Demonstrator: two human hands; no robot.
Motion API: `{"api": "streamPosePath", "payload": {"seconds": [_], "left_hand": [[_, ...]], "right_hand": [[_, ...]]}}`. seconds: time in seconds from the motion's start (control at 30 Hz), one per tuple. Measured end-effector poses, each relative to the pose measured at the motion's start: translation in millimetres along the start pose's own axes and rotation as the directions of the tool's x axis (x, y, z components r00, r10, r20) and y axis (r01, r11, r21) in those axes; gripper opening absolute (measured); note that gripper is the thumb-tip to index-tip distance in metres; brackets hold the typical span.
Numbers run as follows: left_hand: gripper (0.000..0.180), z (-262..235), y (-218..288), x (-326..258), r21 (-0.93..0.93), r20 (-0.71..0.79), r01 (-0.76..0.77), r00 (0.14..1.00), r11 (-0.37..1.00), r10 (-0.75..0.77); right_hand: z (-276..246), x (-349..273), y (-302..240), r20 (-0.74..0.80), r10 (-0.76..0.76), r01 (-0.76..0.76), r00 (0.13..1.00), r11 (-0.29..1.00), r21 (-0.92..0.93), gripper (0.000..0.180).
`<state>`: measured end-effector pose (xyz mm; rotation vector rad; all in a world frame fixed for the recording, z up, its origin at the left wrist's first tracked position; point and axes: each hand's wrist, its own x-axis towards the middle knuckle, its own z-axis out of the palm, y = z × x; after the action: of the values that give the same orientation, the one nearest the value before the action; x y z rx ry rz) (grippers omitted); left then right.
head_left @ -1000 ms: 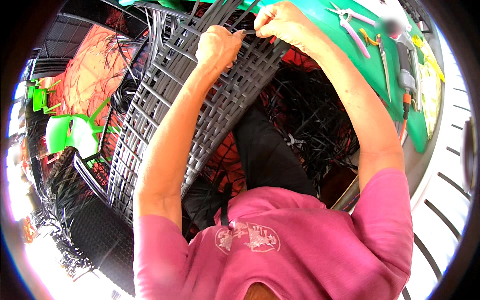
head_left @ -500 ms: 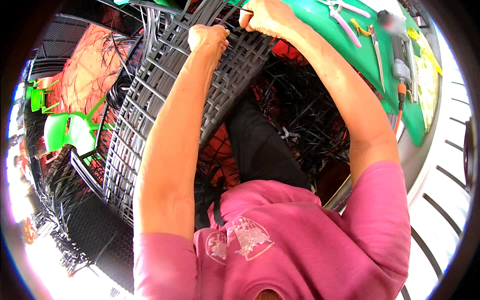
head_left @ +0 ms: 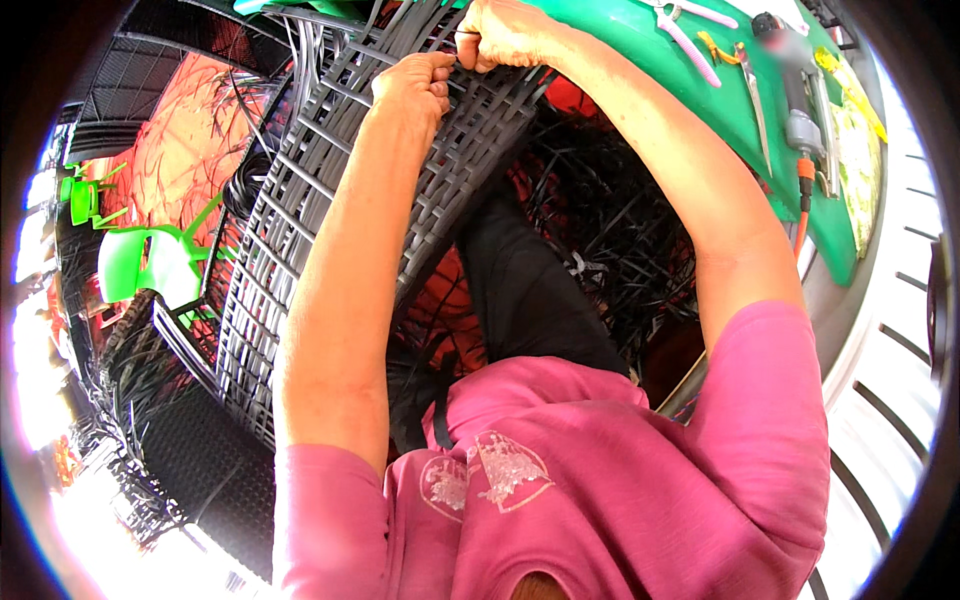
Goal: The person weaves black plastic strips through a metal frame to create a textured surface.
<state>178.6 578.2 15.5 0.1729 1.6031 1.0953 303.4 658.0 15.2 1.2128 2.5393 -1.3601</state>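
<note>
Our two hands work close together at the top of the view. Our left hand (head_left: 418,85) is curled into a tight fist, knuckles up, pressed onto the grey woven panel (head_left: 330,220), and seems to pinch one of its flat strands. Our right hand (head_left: 505,35) is also closed, gripping a strand at the panel's upper edge, just beside the left hand and nearly touching it.

The woven panel slopes from the hands down to our lower left, its long edges bending with the lens. Loose grey strands (head_left: 330,40) stick up past its top edge, just left of the hands. There is little free room around the hands: the panel fills the space under them, and the green worktop (head_left: 650,60) lies right behind our right hand.

Below the forearms we see our dark trouser leg (head_left: 530,290) and a tangle of black strands (head_left: 610,210) over a red floor.

On the worktop, well to the right of the hands, lie one pair of pink-handled pliers (head_left: 690,35), one pair of thin metal scissors (head_left: 752,95), and one grey power tool with an orange cable (head_left: 800,130). To the far left stand two green plastic chairs (head_left: 150,262), one near and one smaller beyond it.
</note>
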Motion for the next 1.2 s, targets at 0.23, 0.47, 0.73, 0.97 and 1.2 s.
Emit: {"api": "streamPosePath", "payload": {"seconds": [0.23, 0.47, 0.73, 0.97, 1.2], "left_hand": [[0.016, -11.7, -5.1, 11.3, 0.754, 0.254, -0.424, 0.892, 0.501, 0.373], [0.013, -27.6, 2.6, 2.8, 0.427, 0.235, -0.285, 0.951, 0.858, 0.199], [0.008, -63.5, -9.2, -29.0, 0.025, 0.413, -0.432, 0.826, 0.901, 0.384], [0.011, -69.0, -26.4, -40.3, 0.169, 0.242, -0.250, 0.948, 0.953, 0.206], [0.010, -55.5, -24.7, -20.7, 0.345, 0.258, -0.063, 0.966, 0.936, -0.031]], "right_hand": [[5.2, 13.7, 22.9, -0.073, -0.166, 0.170, 0.983, 0.984, 0.046, 0.022], [6.3, -15.5, 0.1, -0.183, -0.264, 0.212, 0.947, 0.942, -0.261, 0.022], [32.0, -20.0, -3.1, -0.249, -0.449, 0.486, 0.858, 0.867, 0.108, 0.019], [27.2, -36.3, -42.9, -0.219, -0.178, 0.134, 0.959, 0.971, -0.199, 0.010], [61.2, -17.5, -40.6, -0.250, -0.373, 0.234, 0.894, 0.863, -0.448, 0.008]]}}
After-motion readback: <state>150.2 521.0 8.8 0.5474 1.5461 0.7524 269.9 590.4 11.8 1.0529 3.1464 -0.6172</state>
